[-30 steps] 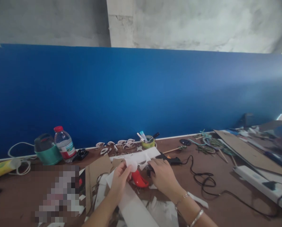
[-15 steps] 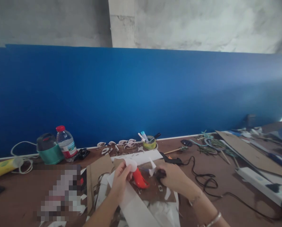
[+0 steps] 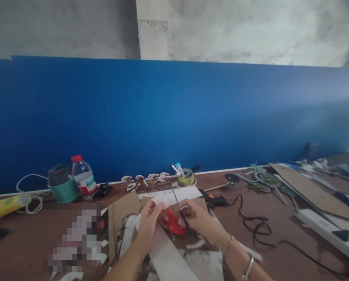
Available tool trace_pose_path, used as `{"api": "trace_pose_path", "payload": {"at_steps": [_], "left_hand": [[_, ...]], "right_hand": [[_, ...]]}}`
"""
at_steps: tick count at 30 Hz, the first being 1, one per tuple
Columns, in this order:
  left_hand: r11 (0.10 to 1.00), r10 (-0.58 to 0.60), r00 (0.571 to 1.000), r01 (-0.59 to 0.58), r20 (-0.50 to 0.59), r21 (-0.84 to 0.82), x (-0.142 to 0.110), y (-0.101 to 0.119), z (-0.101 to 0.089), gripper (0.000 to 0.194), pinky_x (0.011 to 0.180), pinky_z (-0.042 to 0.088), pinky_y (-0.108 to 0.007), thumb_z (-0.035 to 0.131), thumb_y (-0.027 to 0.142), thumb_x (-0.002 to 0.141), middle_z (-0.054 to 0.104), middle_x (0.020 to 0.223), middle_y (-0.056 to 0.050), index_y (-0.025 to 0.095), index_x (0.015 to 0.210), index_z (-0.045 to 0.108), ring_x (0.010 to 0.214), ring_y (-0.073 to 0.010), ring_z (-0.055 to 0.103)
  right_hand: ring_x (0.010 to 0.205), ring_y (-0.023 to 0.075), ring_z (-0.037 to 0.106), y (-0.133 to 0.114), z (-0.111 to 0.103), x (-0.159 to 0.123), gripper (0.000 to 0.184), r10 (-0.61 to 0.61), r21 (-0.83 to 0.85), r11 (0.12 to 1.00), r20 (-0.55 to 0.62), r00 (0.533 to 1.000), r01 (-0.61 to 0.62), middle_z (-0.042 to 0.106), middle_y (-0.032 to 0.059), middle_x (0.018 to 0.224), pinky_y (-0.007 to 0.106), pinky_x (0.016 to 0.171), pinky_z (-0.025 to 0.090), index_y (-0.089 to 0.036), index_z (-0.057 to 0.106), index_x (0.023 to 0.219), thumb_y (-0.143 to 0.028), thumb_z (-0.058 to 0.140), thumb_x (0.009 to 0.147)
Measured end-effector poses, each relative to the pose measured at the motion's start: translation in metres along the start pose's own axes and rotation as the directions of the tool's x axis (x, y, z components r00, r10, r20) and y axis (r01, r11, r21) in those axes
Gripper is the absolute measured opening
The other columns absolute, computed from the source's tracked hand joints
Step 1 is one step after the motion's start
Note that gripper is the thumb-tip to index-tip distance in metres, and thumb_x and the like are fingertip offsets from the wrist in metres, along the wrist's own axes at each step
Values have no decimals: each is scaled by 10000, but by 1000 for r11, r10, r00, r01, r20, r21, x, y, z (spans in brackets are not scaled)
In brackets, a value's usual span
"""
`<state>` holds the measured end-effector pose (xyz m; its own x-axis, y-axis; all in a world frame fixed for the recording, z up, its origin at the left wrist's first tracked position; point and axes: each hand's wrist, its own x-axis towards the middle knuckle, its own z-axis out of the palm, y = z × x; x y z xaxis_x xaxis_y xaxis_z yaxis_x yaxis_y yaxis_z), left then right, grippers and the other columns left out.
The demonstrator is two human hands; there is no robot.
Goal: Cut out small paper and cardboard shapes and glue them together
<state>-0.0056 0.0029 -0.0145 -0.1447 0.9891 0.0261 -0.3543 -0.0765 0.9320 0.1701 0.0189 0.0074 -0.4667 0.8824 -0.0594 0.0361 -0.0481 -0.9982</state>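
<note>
My left hand (image 3: pixel 149 221) is closed in a pinch on a small round white paper piece (image 3: pixel 161 201), held just above the brown table (image 3: pixel 279 249). Right beside it, my right hand (image 3: pixel 195 217) is closed around a pair of black-handled scissors (image 3: pixel 180 208). Their thin blades point up and back, close to the paper piece. A red plastic object (image 3: pixel 172 224) lies on the table between and under both hands. Beneath my forearms are a long white strip (image 3: pixel 168 261) and paper scraps.
Against the blue wall panel stand a water bottle (image 3: pixel 83 178), a green container (image 3: pixel 62 184), several white cut-outs (image 3: pixel 146 178) and a yellow cup of pens (image 3: pixel 186 178). A glue gun (image 3: pixel 215 201) with black cable (image 3: pixel 257 229), a power strip (image 3: pixel 323 230) and cardboard (image 3: pixel 307 191) lie right.
My right hand left the paper, reached right to a black-handled thing on the table, and has come back beside my left hand with scissors. The left hand kept the paper piece.
</note>
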Motion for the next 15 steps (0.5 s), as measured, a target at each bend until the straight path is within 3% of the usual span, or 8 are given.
{"api": "trace_pose_path", "payload": {"at_steps": [6,15], "left_hand": [[999,-32,997,33,66,-10,3,-7,-3,326,450,380,-208,671,445,740,609,521,19,160,861,568,428,-109,513],[998,-59,990,59,127,1,4,-10,-6,385,446,358,-209,678,459,730,634,536,8,157,951,586,408,-104,512]], "right_hand": [[778,193,599,10,6,5,356,-176,-239,959,-73,982,154,651,7,800,275,680,464,-186,571,903,-286,754,614],[810,215,624,2,10,1,361,-197,-162,967,-3,980,194,698,51,853,301,728,487,-149,668,999,-287,730,671]]}}
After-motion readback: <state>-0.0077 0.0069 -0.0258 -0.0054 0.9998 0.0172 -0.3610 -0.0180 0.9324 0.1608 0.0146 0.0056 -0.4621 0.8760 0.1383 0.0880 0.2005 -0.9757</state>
